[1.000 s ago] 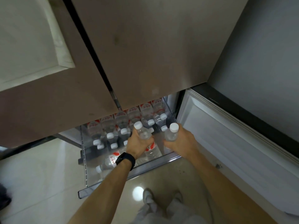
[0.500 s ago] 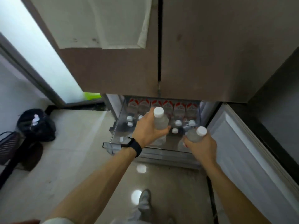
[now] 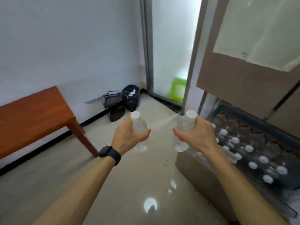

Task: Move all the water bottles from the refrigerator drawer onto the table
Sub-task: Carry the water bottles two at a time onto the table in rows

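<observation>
Our left hand (image 3: pixel 128 135) curls round the middle of one water bottle (image 3: pixel 139 127), which stands white cap up and leans a little to the left. A black watch (image 3: pixel 109 154) sits on that wrist. Our right hand (image 3: pixel 198 135) grips a second water bottle (image 3: pixel 185 124) the same way, cap up, with its clear base showing below the fingers. We hold both bottles in the air above the pale glossy floor (image 3: pixel 129 184), apart from each other and touching nothing but our hands.

Just right of the right hand, the refrigerator drawer (image 3: pixel 203 176) stands pulled out, low over the floor. In it we see the stored bottles (image 3: pixel 251 151) packed in rows, with white caps and red labels showing. The brown refrigerator door (image 3: pixel 243 82) rises above the drawer.

Well to the left, the reddish wooden bench (image 3: pixel 32 114) stands against the white wall. In the far corner a wire basket (image 3: pixel 112 99) and a black bin bag (image 3: pixel 130 98) sit beside a frosted glass door (image 3: pixel 170 46)
</observation>
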`<state>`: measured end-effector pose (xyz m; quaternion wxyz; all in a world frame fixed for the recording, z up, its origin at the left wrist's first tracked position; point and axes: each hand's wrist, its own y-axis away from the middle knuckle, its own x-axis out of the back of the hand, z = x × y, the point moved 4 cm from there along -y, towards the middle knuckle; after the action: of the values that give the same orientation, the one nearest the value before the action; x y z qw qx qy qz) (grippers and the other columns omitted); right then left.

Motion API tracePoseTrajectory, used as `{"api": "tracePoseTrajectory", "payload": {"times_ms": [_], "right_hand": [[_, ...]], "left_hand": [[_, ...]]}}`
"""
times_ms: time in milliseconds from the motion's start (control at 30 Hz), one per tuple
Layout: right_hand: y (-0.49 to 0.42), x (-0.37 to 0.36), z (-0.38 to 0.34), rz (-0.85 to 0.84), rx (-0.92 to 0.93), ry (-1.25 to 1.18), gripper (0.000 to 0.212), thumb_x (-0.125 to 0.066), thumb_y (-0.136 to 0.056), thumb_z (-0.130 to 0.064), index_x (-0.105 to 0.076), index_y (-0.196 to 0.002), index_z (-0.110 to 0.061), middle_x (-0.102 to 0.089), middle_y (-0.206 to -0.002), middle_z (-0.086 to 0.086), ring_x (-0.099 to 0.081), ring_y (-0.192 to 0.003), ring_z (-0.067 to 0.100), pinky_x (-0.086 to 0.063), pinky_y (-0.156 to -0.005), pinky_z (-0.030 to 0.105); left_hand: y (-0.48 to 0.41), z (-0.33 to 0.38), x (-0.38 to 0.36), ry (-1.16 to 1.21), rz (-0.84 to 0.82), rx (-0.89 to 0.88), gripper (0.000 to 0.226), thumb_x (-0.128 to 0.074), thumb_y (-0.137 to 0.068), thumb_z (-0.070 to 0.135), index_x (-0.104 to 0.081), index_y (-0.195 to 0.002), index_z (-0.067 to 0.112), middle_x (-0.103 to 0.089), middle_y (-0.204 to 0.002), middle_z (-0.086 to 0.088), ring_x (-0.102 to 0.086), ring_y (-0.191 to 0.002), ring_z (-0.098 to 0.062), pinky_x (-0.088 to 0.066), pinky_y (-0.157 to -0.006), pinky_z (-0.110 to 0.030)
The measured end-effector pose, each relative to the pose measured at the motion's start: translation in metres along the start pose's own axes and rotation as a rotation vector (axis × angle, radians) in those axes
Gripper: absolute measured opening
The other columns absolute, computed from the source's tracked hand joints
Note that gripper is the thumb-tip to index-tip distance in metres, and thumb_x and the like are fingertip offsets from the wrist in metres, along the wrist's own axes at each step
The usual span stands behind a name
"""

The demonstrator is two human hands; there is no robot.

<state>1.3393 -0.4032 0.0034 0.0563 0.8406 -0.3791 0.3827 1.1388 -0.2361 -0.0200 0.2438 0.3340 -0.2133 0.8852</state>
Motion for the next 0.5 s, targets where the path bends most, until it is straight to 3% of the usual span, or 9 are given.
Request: {"api": "tracePoseTrajectory", "payload": {"times_ms": [167, 300, 500], "right_hand": [[0.032, -0.125, -0.127, -0.267, 0.209, 0.013, 0.053, -0.080, -0.068, -0.054, -0.059, -0.104, -0.022, -0.063, -0.087, -0.003, -0.060, -0.083, 0.025, -0.048, -0.073, 0.034], [0.082, -0.218, -0.225, -0.427, 0.301, -0.042, 0.048, -0.081, -0.069, -0.052, -0.057, -0.099, -0.024, -0.061, -0.085, -0.010, -0.059, -0.081, 0.018, -0.049, -0.071, 0.033], [0.148, -0.331, -0.349, -0.566, 0.412, -0.045, 0.043, -0.077, -0.067, -0.056, -0.061, -0.091, -0.025, -0.065, -0.080, -0.010, -0.062, -0.076, 0.009, -0.056, -0.073, 0.037]], "left_hand": [[0.071, -0.109, 0.132, -0.066, 0.181, 0.182, 0.059, -0.081, -0.075, 0.052, -0.045, -0.115, 0.027, -0.059, -0.106, 0.005, -0.058, -0.094, -0.018, -0.050, -0.073, -0.029], [0.141, -0.193, 0.235, -0.076, 0.281, 0.330, 0.060, -0.083, -0.076, 0.045, -0.044, -0.119, 0.029, -0.056, -0.102, 0.013, -0.056, -0.093, -0.010, -0.039, -0.067, -0.014], [0.231, -0.296, 0.361, -0.208, 0.424, 0.466, 0.062, -0.079, -0.074, 0.056, -0.045, -0.120, 0.032, -0.058, -0.093, 0.014, -0.058, -0.086, -0.013, -0.046, -0.069, -0.027]]}}
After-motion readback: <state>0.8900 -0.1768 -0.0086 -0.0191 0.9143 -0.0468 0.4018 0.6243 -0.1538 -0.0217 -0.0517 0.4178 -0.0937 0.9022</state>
